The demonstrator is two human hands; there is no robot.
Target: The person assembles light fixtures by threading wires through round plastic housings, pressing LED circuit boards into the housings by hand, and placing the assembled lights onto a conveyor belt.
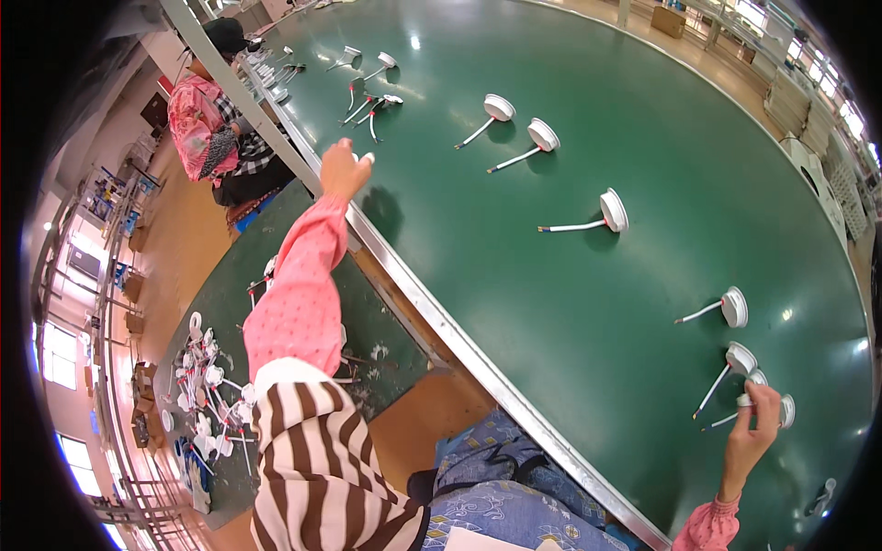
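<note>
My left hand (pixel 345 172) is held out over the belt's near edge at the upper left. Its fingers are slightly bent and apart, white covers show on its tips, and nothing is visible in them. At the lower right my right hand (pixel 751 441) pinches at a white round part (pixel 756 376) with its fingertips; the fingers partly hide it. Right beside that hand lie another white disc (pixel 787 411) and a white round part with a cable (pixel 740 357). More such parts are spread over the green belt (pixel 478 266), including one white part with a cable (pixel 614 211) near the middle.
A metal rail (pixel 441 321) edges the belt, and a slanted post (pixel 243 92) rises at the upper left. On a lower green table, left of my arm, sits a heap of white cabled parts (pixel 207 390). Another person (pixel 207 124) sits farther along the belt.
</note>
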